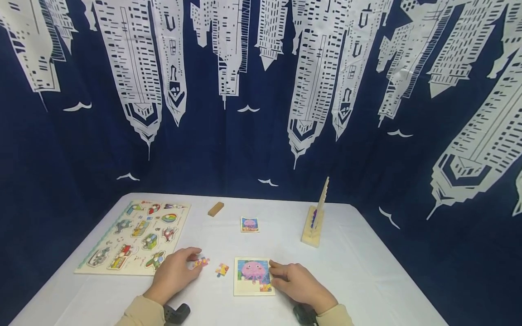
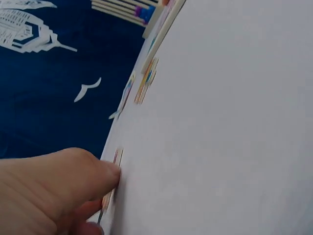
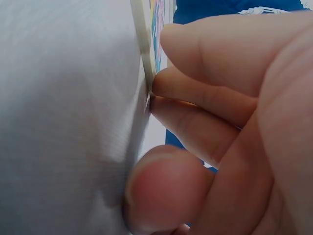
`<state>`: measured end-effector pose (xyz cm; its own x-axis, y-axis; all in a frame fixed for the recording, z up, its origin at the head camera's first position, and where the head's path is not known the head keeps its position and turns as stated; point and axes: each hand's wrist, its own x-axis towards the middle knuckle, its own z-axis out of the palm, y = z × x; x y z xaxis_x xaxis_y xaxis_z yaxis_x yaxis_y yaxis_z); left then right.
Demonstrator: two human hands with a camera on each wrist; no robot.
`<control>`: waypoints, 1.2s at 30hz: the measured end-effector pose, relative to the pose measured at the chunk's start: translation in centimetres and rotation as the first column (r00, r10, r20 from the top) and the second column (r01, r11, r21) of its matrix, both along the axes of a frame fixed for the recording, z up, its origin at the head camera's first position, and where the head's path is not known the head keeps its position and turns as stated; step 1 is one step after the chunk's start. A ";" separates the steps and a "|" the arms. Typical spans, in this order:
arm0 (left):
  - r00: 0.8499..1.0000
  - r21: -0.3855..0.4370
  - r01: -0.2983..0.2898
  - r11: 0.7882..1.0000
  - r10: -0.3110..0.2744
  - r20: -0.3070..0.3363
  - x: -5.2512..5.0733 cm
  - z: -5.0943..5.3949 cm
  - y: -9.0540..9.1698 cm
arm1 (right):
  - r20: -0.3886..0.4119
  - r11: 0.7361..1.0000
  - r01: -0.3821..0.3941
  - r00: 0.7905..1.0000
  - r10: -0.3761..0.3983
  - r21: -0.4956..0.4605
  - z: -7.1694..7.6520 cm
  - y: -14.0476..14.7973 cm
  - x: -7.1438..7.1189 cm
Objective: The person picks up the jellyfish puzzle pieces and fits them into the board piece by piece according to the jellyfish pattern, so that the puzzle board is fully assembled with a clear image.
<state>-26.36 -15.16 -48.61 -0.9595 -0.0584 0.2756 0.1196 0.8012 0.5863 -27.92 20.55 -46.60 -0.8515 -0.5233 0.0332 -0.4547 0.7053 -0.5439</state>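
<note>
A square puzzle board (image 1: 244,287) shows a pink jellyfish picture, with bare pale wood at its lower left. My right hand (image 1: 299,283) rests at the board's right edge, fingertips touching its side; the right wrist view shows fairly straight fingers against that edge (image 3: 142,36). To the left, my left hand (image 1: 175,271) pinches a colourful jigsaw piece (image 1: 202,261) between thumb and fingers, low over the cloth. In the left wrist view the thumb presses on this thin piece (image 2: 119,159). Another jigsaw piece (image 1: 222,270) lies between the left hand and the board.
A large wooden peg puzzle (image 1: 134,240) with vehicles and toys lies at the left. Farther back are a wooden block (image 1: 216,208) and a small jellyfish picture card (image 1: 249,225). An upright wooden stand (image 1: 314,228) with purple beads is at the back right.
</note>
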 end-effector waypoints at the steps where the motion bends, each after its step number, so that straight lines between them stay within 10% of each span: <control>1: 1.000 0.004 0.009 1.000 -0.009 0.000 0.0 0.1 -0.1 | 0.003 1.000 0.001 1.000 -0.001 -0.001 0.1 0.0 0.0; 21: 0.987 0.135 0.146 0.980 -0.135 -0.090 0.5 0.8 2.2 | 0.003 1.000 0.012 1.000 -0.012 -0.001 0.4 -0.2 0.1; 30: 0.866 0.150 0.499 0.854 -0.487 -0.112 1.3 0.0 7.1 | 0.015 1.000 0.012 1.000 -0.012 -0.011 0.4 -0.2 0.3; 36: 0.841 0.085 0.541 0.837 -0.537 -0.064 1.0 0.0 8.8 | 0.003 1.000 0.009 1.000 -0.009 -0.014 0.5 -0.2 0.5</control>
<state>-25.39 -6.35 -48.58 -0.8364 0.4375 0.3303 0.5387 0.5443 0.6431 -27.41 20.30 -46.10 -0.8561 -0.5155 0.0377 -0.4470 0.7017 -0.5548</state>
